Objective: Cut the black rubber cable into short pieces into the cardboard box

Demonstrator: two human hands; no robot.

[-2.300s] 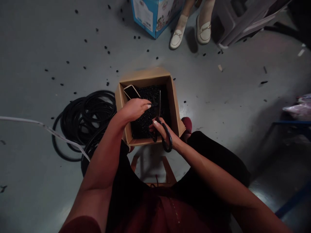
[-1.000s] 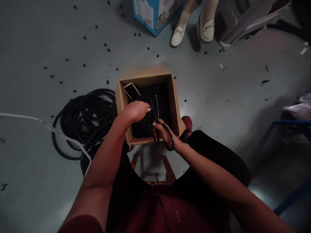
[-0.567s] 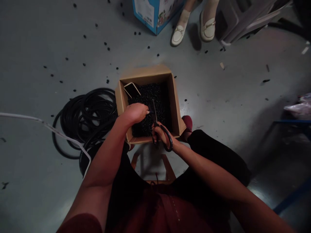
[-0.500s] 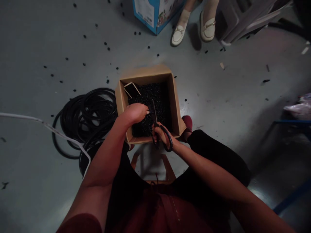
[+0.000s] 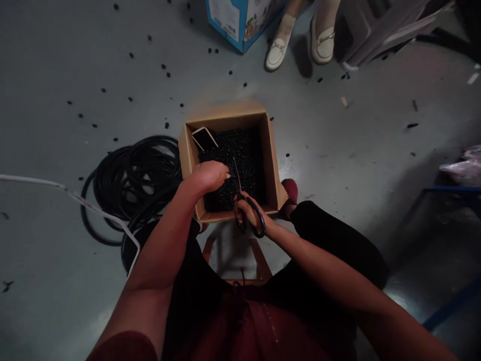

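My right hand (image 5: 246,206) grips a pair of black-handled scissors (image 5: 238,176) over the near edge of a cardboard box (image 5: 276,170). The blades point away from me and sit close together. My left hand (image 5: 213,175) is closed above the box, its fingertips just left of the blades. It pinches what looks like the end of a black hose (image 5: 152,203), hard to make out against the dark contents. Many small black cut pieces (image 5: 244,145) fill the box. A dark rectangular piece with a pale edge (image 5: 205,138) leans in the far left corner.
The coiled black hose lies left of the box. A white cable (image 5: 93,206) crosses at the left. Black bits are scattered over the grey floor. Beyond stand a blue carton (image 5: 225,22), another person's white shoes (image 5: 276,54) and a grey plastic stool (image 5: 370,30).
The scissors have drawn slightly back toward me, and their blades have turned a little to the left. A dark piece between my left fingers and the blades no longer shows clearly.
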